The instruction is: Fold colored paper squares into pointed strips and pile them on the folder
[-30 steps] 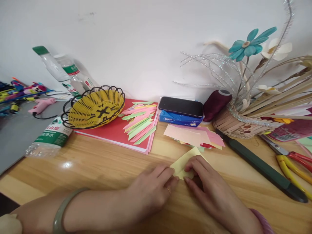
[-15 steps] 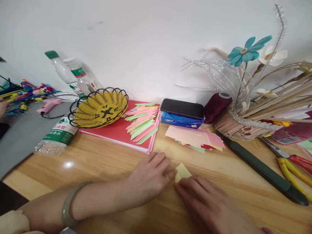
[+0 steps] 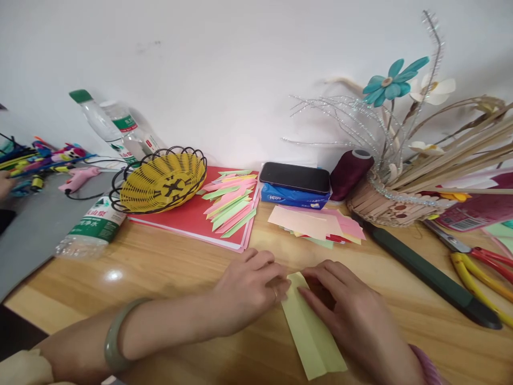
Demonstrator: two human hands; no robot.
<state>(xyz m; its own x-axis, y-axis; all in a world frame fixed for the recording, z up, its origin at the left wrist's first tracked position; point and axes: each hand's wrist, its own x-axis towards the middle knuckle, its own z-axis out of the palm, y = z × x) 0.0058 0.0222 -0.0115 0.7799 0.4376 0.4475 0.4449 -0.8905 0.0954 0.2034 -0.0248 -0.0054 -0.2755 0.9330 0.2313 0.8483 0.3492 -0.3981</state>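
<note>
Yellow paper strip (image 3: 310, 334) lies creased lengthwise on the wooden tabletop (image 3: 180, 262); it looks light and flimsy, best held by its edges. The left hand (image 3: 248, 289) seems to pinch its far corner; the right hand (image 3: 348, 305) curls beside it, pinching or not I cannot tell. Wood separates it from the paper pile (image 3: 302, 220).

Even indoor light is spread over the pale wall (image 3: 224, 80); white glare is reflected on the desk (image 3: 168, 256), soft shadow is cast beneath the left hand (image 3: 248, 291), outer edges are stretched.
</note>
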